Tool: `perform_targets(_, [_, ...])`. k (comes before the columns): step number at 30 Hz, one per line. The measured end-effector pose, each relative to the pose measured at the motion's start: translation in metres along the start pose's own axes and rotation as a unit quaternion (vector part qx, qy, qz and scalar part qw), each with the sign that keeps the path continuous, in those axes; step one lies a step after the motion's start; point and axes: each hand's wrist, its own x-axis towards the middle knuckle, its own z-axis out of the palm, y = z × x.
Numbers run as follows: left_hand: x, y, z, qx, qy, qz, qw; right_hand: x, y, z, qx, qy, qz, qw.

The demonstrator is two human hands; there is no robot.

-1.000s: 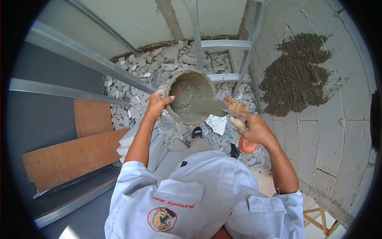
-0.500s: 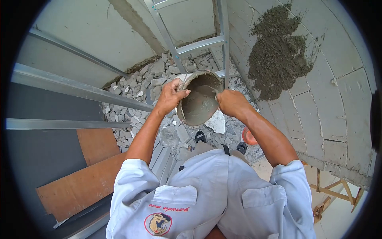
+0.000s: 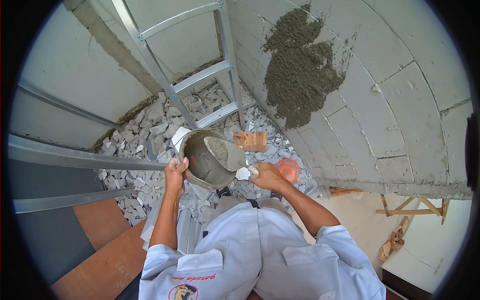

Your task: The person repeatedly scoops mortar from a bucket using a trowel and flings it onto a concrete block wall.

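Note:
My left hand grips the left rim of a mortar-coated bucket, which is tilted and holds wet grey mortar. My right hand is closed around the handle of a trowel. Its blade lies over the right side of the bucket's mouth and carries some mortar. On the block wall at the upper right is a rough patch of dark grey mortar, apart from the trowel.
A metal ladder stands ahead among broken rubble. Near my right hand are a wood piece and an orange container. Metal bars cross the left side above brown boards. Wooden trestles stand at the right.
The view has turned toward the right wall. The bucket was tipped further and is less tilted now. The trowel, earlier dipped inside it, has risen to its mouth with mortar on the blade.

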Motion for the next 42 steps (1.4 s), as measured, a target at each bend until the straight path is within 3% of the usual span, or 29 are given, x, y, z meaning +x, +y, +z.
perform_targets(4, [-0.004, -0.012, -0.027, -0.004, 0.051, -0.035, 0.998, 0.002, -0.044, -0.019, -0.098, 0.036, -0.013, 0.994])
perform_targets(7, [-0.017, -0.015, -0.048, -0.026, 0.099, -0.041, 0.994, -0.014, -0.101, -0.043, -0.145, 0.009, -0.080, 0.986])
perform_targets(10, [-0.031, -0.021, -0.077, -0.039, 0.129, -0.031, 0.990, -0.032, -0.138, -0.077, -0.127, -0.011, -0.210, 0.969])
perform_targets(12, [-0.036, -0.024, -0.099, -0.037, 0.148, -0.024, 0.988, -0.040, -0.153, -0.128, -0.098, -0.064, -0.197, 0.973])
perform_targets(14, [-0.044, -0.024, -0.116, -0.026, 0.178, -0.026, 0.983, -0.022, -0.125, -0.179, -0.028, -0.114, -0.123, 0.985])
perform_targets(15, [-0.045, -0.026, -0.124, -0.031, 0.177, -0.030, 0.983, -0.014, -0.115, -0.210, 0.068, -0.121, 0.013, 0.990])
perform_targets(16, [-0.047, -0.028, -0.133, -0.034, 0.179, -0.035, 0.983, 0.009, -0.074, -0.245, 0.151, -0.055, 0.067, 0.985])
perform_targets(17, [-0.052, -0.028, -0.141, -0.033, 0.180, -0.041, 0.982, 0.027, -0.036, -0.288, 0.117, 0.122, 0.084, 0.982])
perform_targets(18, [-0.057, -0.023, -0.136, -0.035, 0.193, -0.027, 0.980, 0.024, -0.028, -0.321, -0.049, 0.322, 0.104, 0.940])
perform_targets(19, [-0.050, -0.019, -0.137, -0.041, 0.202, -0.020, 0.978, 0.013, -0.023, -0.355, 0.057, 0.451, 0.033, 0.890])
perform_targets(20, [-0.055, -0.023, -0.138, -0.047, 0.214, -0.022, 0.975, -0.008, -0.041, -0.379, 0.018, 0.530, -0.028, 0.847])
perform_targets(24, [-0.069, -0.027, -0.143, -0.039, 0.213, -0.055, 0.975, -0.010, -0.075, -0.396, -0.169, 0.509, -0.021, 0.844])
perform_targets(29, [-0.074, -0.018, -0.117, -0.048, 0.215, -0.054, 0.974, 0.116, 0.029, -0.331, -0.308, 0.327, 0.144, 0.882])
perform_targets(34, [-0.091, -0.008, -0.113, -0.037, 0.212, -0.057, 0.975, 0.135, 0.074, -0.342, -0.298, 0.370, 0.167, 0.864])
perform_targets(39, [-0.083, -0.028, -0.128, -0.044, 0.197, -0.061, 0.978, 0.075, 0.041, -0.363, -0.245, 0.446, 0.138, 0.850])
perform_targets(42, [-0.065, -0.043, -0.120, -0.041, 0.207, -0.012, 0.977, 0.023, 0.022, -0.358, -0.291, 0.492, 0.156, 0.806])
